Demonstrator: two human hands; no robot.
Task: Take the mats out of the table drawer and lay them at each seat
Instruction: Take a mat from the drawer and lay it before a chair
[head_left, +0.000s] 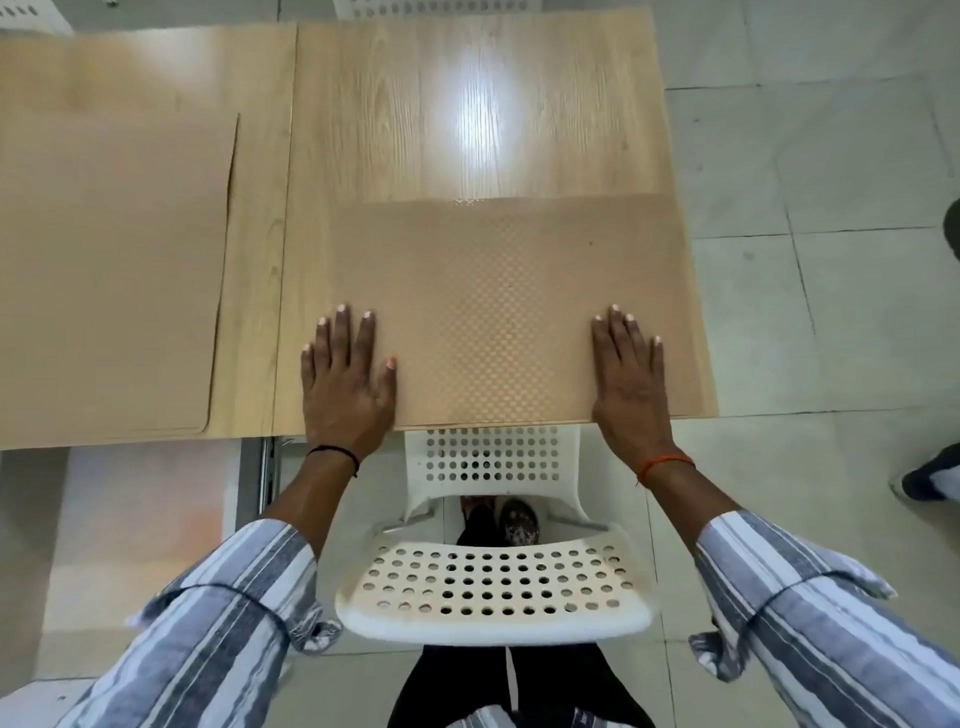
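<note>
the left hand (347, 383) and right hand (629, 384) press flat, fingers straight and slightly spread, on a tan mat (498, 306). its long axis runs left-right along the table (478, 104) near edge (a second mat (104, 270) lies leftward).

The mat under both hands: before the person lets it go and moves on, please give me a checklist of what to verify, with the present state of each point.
1. Textured mat lies flat on the table: ok, no curl or fold shows.
2. Its near edge follows the table's near edge: ok, the two run together.
3. It sits in front of the white chair: ok, roughly centred on it.
4. Left hand and right hand press with flat fingers, one near each near corner: ok.
5. Neighbouring mat is laid at the seat to the left: ok, apart from this one.
6. Drawer under the table is open; mats left inside: cannot tell.
</note>
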